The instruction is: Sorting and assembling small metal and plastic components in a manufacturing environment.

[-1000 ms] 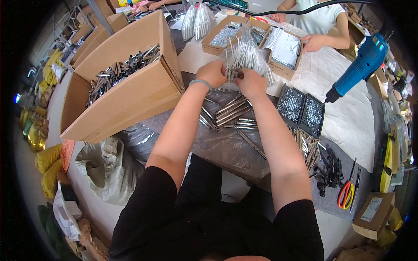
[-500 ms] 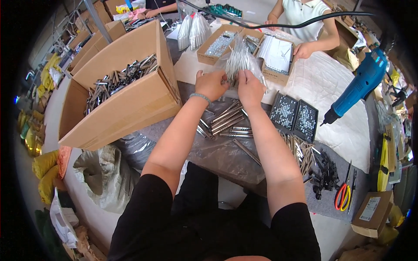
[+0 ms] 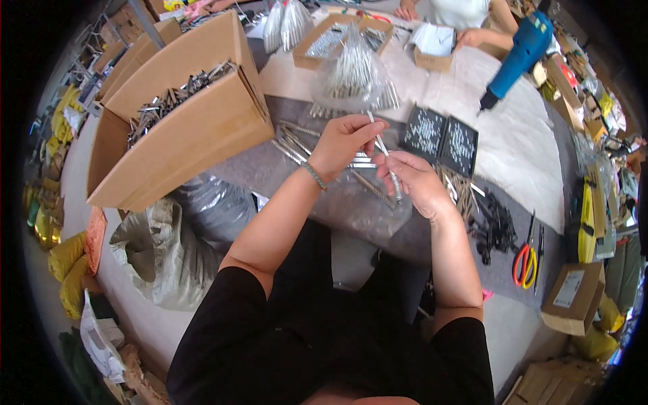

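Observation:
Over the near part of the table, both my hands are closed on one thin silvery rod (image 3: 382,144), which is tilted. Its upper end is pinched by my left hand (image 3: 343,145). Fingers of my right hand (image 3: 416,181) grip it lower down, where a coiled spring (image 3: 396,187) shows around the rod's lower end. Just beyond my hands, a clear plastic bag (image 3: 351,71) of similar thin rods rests on the table. Metal tubes (image 3: 291,145) lie beside my left wrist. A black two-part tray (image 3: 442,138) of small pale pieces lies open beyond my right hand.
A large cardboard box (image 3: 196,138) of metal parts stands left. A blue power screwdriver (image 3: 520,57) hangs at right. Black parts (image 3: 496,229) and scissors with red and yellow handles (image 3: 524,264) lie at the right edge. Across the table a co-worker's hand (image 3: 472,37) touches a small box.
My hands have come from the plastic bag back toward my body, and a single rod with a spring is now between them. The whole view has shifted slightly.

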Available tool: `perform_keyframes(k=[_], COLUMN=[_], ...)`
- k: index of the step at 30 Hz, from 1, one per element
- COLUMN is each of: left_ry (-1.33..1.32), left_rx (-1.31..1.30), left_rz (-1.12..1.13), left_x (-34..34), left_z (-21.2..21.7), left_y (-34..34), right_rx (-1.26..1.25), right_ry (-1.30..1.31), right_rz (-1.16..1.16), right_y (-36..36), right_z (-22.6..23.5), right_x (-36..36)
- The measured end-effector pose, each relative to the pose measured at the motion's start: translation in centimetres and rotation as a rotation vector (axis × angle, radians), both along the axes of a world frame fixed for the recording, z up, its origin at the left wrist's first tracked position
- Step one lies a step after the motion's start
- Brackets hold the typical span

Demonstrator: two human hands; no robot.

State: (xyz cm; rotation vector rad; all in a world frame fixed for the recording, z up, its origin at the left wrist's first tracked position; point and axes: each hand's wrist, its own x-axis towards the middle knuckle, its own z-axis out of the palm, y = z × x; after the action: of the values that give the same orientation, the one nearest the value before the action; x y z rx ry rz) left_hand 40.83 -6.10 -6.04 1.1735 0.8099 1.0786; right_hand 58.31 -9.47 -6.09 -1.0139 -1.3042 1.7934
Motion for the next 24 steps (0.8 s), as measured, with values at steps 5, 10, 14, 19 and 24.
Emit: perform_keyframes(k=[5, 10, 14, 19, 24], left_ry=[-0.122, -0.117, -0.086, 0.199, 1.107], left_rx=[-0.128, -0.201, -0.239, -0.067, 0.998], left_rz=[-0.057, -0.06, -0.071, -0.097, 0.255], left_x=[2.2, 3.7, 3.9, 2.3, 1.6], left_z=[-3.1, -4.9, -5.4, -5.5, -5.8], left_y=[-5.4, -10.5, -12.4, -12.0, -7.0], right_rx=[0.064, 0.096, 0.541, 0.219, 0.204], right_ry=[-0.148, -0.25, -0.527, -0.335, -0.261], right_rz=[-0.187, -0.397, -0.469, -0.592, -0.781], right_y=[-6.0, -10.6, -12.6, -13.3, -12.3], right_z=[-2.5, -5.7, -6.4, -6.7, -6.5], right_x=[2.1, 2.9, 3.0, 3.7, 5.3])
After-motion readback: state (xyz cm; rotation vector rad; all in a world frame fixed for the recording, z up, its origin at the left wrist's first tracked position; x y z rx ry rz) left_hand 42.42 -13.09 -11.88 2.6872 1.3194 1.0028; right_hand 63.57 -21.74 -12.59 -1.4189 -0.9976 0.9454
